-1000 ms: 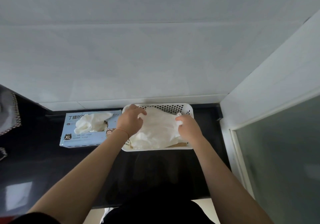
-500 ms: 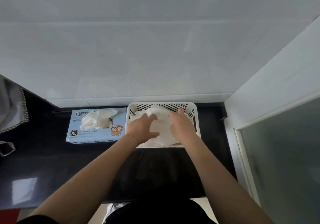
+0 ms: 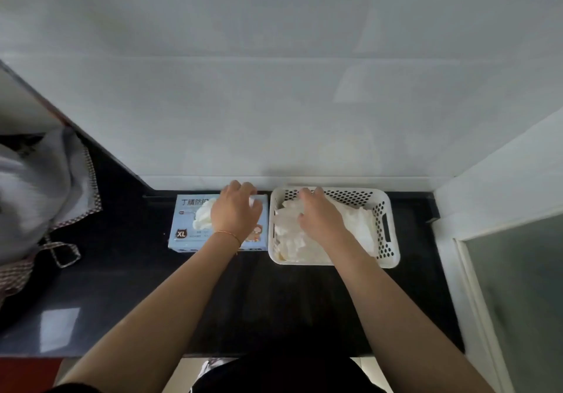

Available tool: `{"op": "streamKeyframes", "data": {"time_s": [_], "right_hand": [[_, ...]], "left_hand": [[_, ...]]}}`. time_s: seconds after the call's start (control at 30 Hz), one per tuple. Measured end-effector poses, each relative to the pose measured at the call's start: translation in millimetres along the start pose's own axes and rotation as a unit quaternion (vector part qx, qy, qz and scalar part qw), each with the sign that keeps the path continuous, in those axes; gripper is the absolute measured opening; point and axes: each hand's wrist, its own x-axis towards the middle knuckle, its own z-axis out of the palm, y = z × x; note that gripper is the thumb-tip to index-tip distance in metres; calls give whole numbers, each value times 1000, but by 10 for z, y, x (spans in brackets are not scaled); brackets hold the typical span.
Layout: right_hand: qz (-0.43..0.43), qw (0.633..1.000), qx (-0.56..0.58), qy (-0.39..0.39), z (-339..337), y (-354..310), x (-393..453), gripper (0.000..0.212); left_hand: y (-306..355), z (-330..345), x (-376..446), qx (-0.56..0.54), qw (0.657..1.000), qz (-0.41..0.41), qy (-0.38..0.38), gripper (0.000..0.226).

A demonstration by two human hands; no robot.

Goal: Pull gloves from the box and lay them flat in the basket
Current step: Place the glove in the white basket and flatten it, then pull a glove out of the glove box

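Gloves (image 3: 307, 237) already lie in our basket (image 3: 393, 249) under our flat right hand (image 3: 320, 219); our left hand (image 3: 236, 213) reaches over the box (image 3: 185, 225), its grasp on the next glove (image 3: 202, 217) unclear.

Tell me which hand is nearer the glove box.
Left. The left hand is over the glove box, at the glove poking from its opening. The right hand is over the gloves in the white basket beside it.

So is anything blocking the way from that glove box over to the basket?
Nothing visible. The box and basket sit side by side on the counter. The left hand is over the box's glove; the right hand rests on the gloves in the basket.
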Motion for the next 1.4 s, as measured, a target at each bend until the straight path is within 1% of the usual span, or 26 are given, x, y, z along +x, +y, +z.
{"op": "streamKeyframes", "data": {"time_s": [0.03,0.07,0.1,0.13,0.2,0.23,0.33,0.43,0.47,0.57,0.63,0.73,0.77,0.83,0.93,1.07,1.1,1.17,1.2,1.23,1.3,1.4], "right_hand": [[-15,1000,4,-1,43,-188,29,34],[-26,1000,8,-5,78,-319,42,30],[-35,999,9,-9,121,-474,57,27],[-41,999,11,-11,160,-575,64,25],[-49,999,18,-15,224,-750,83,24],[-50,998,27,-15,232,-789,87,24],[-48,998,43,-15,242,-970,119,25],[-34,998,61,-7,204,-1052,146,21],[-29,997,71,-2,187,-1089,153,20],[-26,992,122,18,106,-1167,152,22],[-29,984,170,42,34,-1209,127,20],[-37,972,222,68,-70,-1263,74,19],[-37,969,234,70,-100,-1281,57,19],[-38,964,251,74,-156,-1303,17,20],[-40,960,266,76,-183,-1310,-42,19],[-35,950,304,66,-205,-1309,-115,19],[-42,944,322,58,-228,-1316,-149,21],[-54,936,346,21,-282,-1343,-200,40],[-54,937,346,3,-317,-1361,-219,48],[-53,940,337,-6,-347,-1379,-238,49],[-48,949,313,3,-402,-1379,-269,40],[-39,948,315,21,-449,-1321,-287,27]], "left_hand": [[-191,-88,13,24,1000,-17,2,34],[-325,-145,27,45,998,-33,-19,42],[-479,-209,49,53,996,-50,-46,44],[-576,-250,66,47,995,-62,-65,37],[-733,-349,106,16,994,-81,-76,17],[-757,-386,120,5,994,-78,-71,17],[-903,-527,146,-11,997,-46,-57,33],[-960,-646,148,-28,998,-34,-33,40],[-979,-689,154,-42,998,-31,-21,40],[-973,-805,157,-121,992,-25,24,27],[-919,-898,141,-231,970,-50,51,20],[-835,-1026,137,-363,920,-119,85,16],[-819,-1050,145,-386,907,-135,97,15],[-768,-1100,144,-398,898,-145,118,15],[-674,-1159,107,-389,903,-129,128,17],[-540,-1206,52,-336,934,-63,103,16],[-501,-1213,33,-334,937,-45,90,15],[-420,-1219,10,-351,934,-28,56,12],[-371,-1227,-1,-373,926,-30,42,11],[-328,-1238,-16,-402,914,-33,33,10],[-231,-1274,-47,-456,889,-33,33,13],[-178,-1301,-39,-507,859,-47,56,19]]}}
